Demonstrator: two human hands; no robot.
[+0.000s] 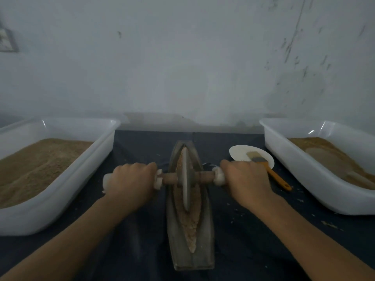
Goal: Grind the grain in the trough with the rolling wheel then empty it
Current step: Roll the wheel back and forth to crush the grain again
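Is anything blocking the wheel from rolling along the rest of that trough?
Nothing visible does. The wheel stands in the trough, with only grain ahead of and behind it. The left hand and right hand grip the axle's ends, outside the trough.

Scuffed pale wall [182, 57] behind dark-clothed table [253, 230].

My dark-covered table [243, 240] carries the trough [205, 230]; white tubs [60, 189] [304, 179] flank it, plate [239, 152] right.
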